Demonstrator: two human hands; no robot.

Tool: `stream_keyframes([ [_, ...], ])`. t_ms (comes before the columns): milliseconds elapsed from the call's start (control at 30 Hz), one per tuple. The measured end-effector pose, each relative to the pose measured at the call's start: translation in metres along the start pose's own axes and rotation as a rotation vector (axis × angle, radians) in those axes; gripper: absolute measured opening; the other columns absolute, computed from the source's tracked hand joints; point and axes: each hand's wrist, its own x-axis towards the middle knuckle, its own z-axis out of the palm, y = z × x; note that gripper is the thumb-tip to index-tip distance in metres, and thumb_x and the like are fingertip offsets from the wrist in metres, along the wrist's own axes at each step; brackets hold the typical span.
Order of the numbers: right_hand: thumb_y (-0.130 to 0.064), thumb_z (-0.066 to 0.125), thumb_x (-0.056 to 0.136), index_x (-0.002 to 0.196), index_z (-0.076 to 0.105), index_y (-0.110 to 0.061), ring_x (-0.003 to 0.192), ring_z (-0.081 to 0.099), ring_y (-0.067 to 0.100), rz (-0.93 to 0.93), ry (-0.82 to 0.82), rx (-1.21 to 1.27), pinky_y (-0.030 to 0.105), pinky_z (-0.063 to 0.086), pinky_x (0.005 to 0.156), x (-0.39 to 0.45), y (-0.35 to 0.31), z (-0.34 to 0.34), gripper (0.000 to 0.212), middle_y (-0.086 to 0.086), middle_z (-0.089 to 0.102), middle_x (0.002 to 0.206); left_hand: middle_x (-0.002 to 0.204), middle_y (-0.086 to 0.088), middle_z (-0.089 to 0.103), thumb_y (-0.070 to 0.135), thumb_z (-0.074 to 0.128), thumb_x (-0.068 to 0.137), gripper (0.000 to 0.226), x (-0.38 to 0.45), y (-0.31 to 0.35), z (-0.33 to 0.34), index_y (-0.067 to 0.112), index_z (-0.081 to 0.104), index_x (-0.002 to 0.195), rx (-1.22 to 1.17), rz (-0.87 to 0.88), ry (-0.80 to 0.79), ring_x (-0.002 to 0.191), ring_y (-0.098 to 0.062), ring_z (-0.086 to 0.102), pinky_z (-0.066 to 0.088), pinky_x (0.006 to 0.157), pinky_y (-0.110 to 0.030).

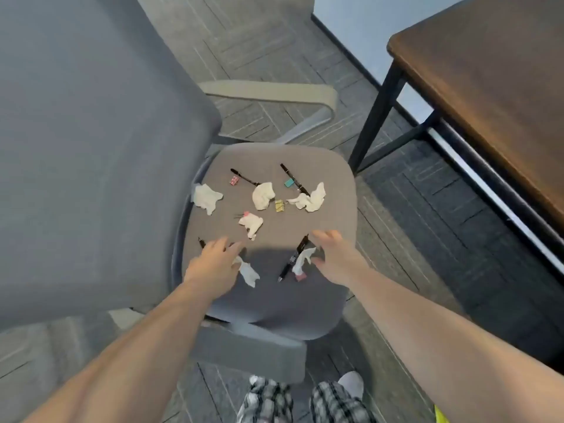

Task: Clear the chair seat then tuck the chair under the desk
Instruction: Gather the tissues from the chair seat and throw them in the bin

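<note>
A grey office chair seat (323,178) is littered with several crumpled white tissues (263,195), black pens (244,178) and small coloured binder clips (279,206). My left hand (213,262) hovers over the seat's near left, fingers spread, partly covering a pen (201,242) and touching a tissue (248,273). My right hand (332,257) is open beside a tissue (302,259) lying over a black pen (293,259) with a pink clip (300,276). The wooden desk (488,96) stands at the right.
The chair's tall grey backrest (91,148) fills the left. Its armrests (274,91) reach out at the far and near sides. The desk's black metal leg (375,114) stands just beyond the seat's right corner. Grey patterned carpet (259,41) surrounds the chair.
</note>
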Motion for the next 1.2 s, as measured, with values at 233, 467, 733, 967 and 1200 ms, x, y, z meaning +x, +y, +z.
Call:
stream_keyframes([
  [233, -0.023, 0.053, 0.090, 0.144, 0.029, -0.027, 0.120, 0.051, 0.030, 0.105, -0.129, -0.149, 0.038, 0.047, 0.089, 0.044, -0.006, 0.043, 0.059, 0.004, 0.038, 0.141, 0.149, -0.004, 0.030, 0.033, 0.046, 0.093, 0.052, 0.037, -0.034, 0.041, 0.027, 0.032, 0.143, 0.047, 0.049, -0.119, 0.131, -0.029, 0.034, 0.044, 0.098, -0.048],
  [467, -0.016, 0.058, 0.085, 0.128, 0.041, -0.021, 0.106, 0.055, 0.037, 0.186, -0.134, -0.161, 0.043, 0.050, 0.081, 0.070, -0.011, 0.059, 0.047, 0.009, 0.042, 0.127, 0.140, -0.010, 0.035, 0.033, 0.057, 0.088, 0.049, 0.062, -0.036, 0.049, 0.019, 0.042, 0.133, 0.114, 0.108, -0.150, 0.123, -0.032, 0.038, 0.049, 0.091, -0.047],
  [733, -0.001, 0.053, 0.084, 0.119, 0.043, -0.011, 0.102, 0.053, 0.037, 0.207, -0.079, -0.115, 0.035, 0.039, 0.072, 0.072, -0.011, 0.076, 0.038, 0.015, 0.043, 0.119, 0.100, -0.002, 0.065, 0.027, 0.084, 0.052, 0.024, 0.071, -0.031, 0.060, 0.022, 0.068, 0.069, 0.337, 0.219, -0.018, 0.101, -0.025, 0.057, 0.050, 0.066, -0.036],
  [967, 0.001, 0.044, 0.083, 0.108, 0.049, -0.008, 0.086, 0.057, 0.038, 0.171, 0.074, -0.034, 0.037, 0.048, 0.064, 0.075, -0.023, 0.065, 0.028, 0.014, 0.047, 0.109, 0.090, -0.006, 0.065, 0.017, 0.056, 0.067, 0.012, 0.076, -0.024, 0.045, 0.010, 0.061, 0.076, 0.073, 0.312, 0.140, 0.085, -0.031, 0.062, 0.048, 0.057, -0.037],
  [1200, 0.006, 0.038, 0.081, 0.107, 0.050, -0.006, 0.092, 0.050, 0.035, 0.259, 0.325, 0.158, 0.036, 0.040, 0.072, 0.109, -0.035, 0.027, 0.031, 0.016, 0.049, 0.112, 0.125, -0.016, 0.043, -0.004, 0.045, 0.081, 0.042, 0.103, -0.012, 0.022, 0.002, 0.046, 0.122, -0.252, 0.076, 0.186, 0.080, -0.038, 0.051, 0.034, 0.061, -0.036],
])
